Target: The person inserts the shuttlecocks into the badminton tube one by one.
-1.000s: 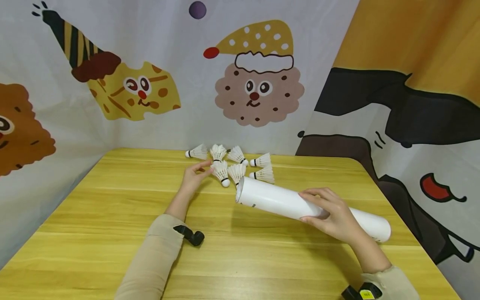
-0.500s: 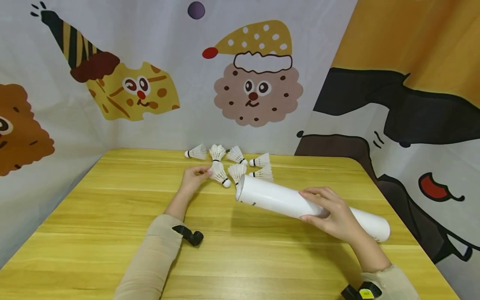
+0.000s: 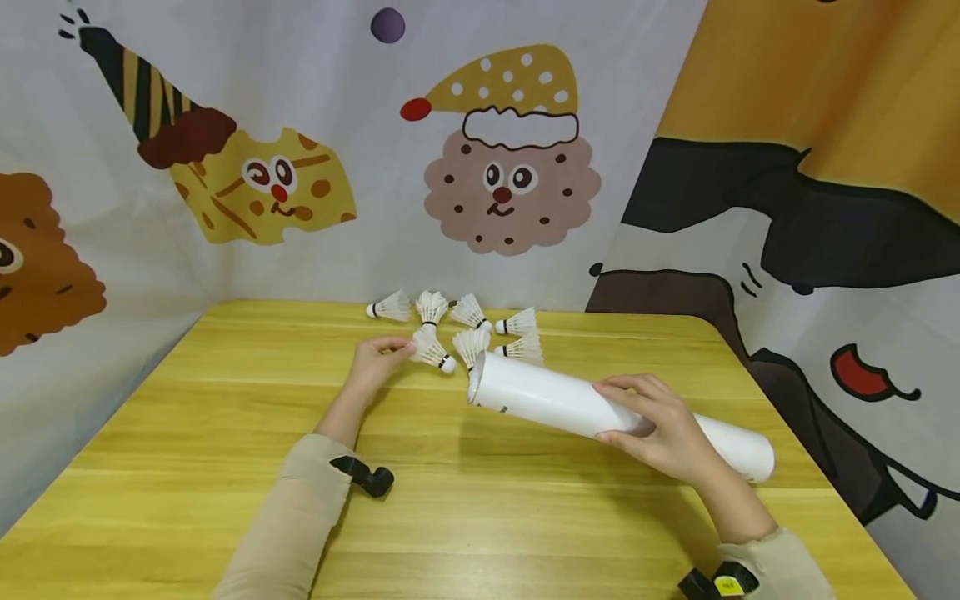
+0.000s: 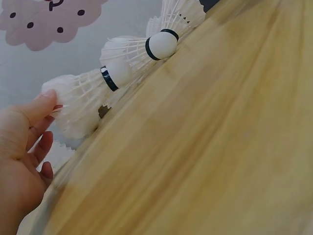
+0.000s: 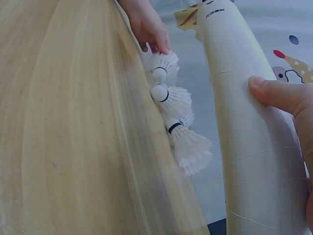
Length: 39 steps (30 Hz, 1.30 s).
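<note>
At the skirt of a white feather shuttlecock (image 3: 430, 348), the thumb and a finger of my left hand (image 3: 372, 362) pinch the feathers. Its cork points right and toward me, and the left wrist view shows the pinched feather edge (image 4: 73, 105) close up. My right hand (image 3: 660, 423) grips a long white shuttlecock tube (image 3: 543, 393) around its middle. The tube slants above the table, its left end toward the shuttlecocks and its right end lower. Another shuttlecock (image 3: 471, 343) is partly hidden behind the tube's left end. Inside the tube I cannot see.
Several more shuttlecocks lie along the back of the wooden table (image 3: 465, 517), including one at the far left (image 3: 390, 306) and two at the right (image 3: 517, 322). A printed cartoon curtain (image 3: 300, 267) hangs right behind the table's back edge.
My left hand has closed its fingertips on the shuttlecock's feathers and drawn it slightly left and toward me, turning it a little. The right hand and tube stay nearly still.
</note>
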### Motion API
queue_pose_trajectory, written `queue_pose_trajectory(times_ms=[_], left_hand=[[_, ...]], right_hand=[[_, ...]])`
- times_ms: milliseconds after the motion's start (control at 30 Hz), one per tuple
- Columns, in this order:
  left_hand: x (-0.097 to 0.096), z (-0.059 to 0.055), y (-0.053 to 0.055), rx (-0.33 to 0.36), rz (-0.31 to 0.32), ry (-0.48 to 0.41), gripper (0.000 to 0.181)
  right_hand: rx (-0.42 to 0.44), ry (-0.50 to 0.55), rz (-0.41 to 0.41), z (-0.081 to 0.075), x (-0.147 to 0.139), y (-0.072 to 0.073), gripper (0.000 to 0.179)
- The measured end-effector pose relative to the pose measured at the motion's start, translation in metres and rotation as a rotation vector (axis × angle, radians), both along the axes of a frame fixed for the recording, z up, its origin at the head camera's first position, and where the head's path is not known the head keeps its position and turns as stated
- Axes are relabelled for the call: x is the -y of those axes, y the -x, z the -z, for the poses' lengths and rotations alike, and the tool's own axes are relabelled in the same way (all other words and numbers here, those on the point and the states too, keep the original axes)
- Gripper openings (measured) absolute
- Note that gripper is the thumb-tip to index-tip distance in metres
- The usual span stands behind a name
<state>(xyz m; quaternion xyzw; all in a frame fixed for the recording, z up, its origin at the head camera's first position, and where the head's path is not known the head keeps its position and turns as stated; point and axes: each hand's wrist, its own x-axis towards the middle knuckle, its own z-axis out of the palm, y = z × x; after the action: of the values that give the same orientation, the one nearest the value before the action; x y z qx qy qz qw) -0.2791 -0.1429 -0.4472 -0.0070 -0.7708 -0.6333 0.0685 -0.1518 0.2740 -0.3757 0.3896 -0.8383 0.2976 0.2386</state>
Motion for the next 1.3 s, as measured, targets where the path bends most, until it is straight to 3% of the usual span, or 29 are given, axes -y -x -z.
queue_pose_trajectory(times_ms=[400, 667, 1033, 1300], left_hand=[[0.001, -0.009, -0.008, 0.011, -0.046, -0.132, 0.032], [-0.001, -0.027, -0.024, -0.055, -0.056, -0.148, 0.026], [-0.005, -0.049, -0.048, -0.108, -0.001, -0.102, 0.026], [-0.009, -0.056, -0.064, -0.159, 0.047, -0.084, 0.018]], right_hand=[[0.007, 0.008, -0.006, 0.001, 0.001, 0.002, 0.068], [0.052, 0.0, 0.025, -0.001, 0.001, -0.001, 0.067], [0.051, 0.001, 0.017, 0.001, -0.002, 0.0, 0.067], [0.028, 0.009, 0.0, 0.0, -0.001, 0.0, 0.069]])
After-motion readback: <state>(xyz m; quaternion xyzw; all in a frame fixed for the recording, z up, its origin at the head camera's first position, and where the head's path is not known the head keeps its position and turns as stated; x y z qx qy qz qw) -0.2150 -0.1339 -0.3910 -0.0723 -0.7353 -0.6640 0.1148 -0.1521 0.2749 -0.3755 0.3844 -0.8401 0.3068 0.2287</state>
